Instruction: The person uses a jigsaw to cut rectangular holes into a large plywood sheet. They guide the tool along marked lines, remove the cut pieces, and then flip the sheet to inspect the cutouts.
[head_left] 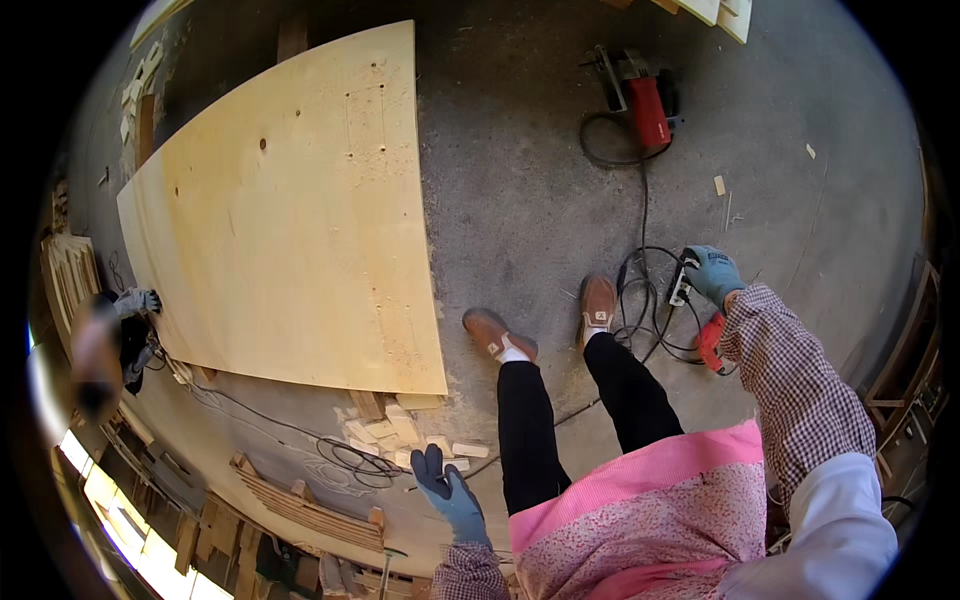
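Observation:
I stand on a concrete floor with my brown shoes [545, 325] below me. My right hand [714, 272], in a blue-grey glove, is closed around a white socket block [681, 286] from which black cables [650, 315] hang in loops. A red tool part [710, 342] shows just under my right wrist. My left hand [450, 492], in a blue and dark glove, hangs at my side with its fingers spread and holds nothing. It is above a pile of small wood offcuts [400, 430].
A large plywood sheet [290, 210] lies raised on blocks to the left. Another person's gloved hand [137, 300] rests at its left edge. A red circular saw [645, 100] with a black cord sits on the floor ahead. A slatted wooden frame [300, 505] lies at the lower left.

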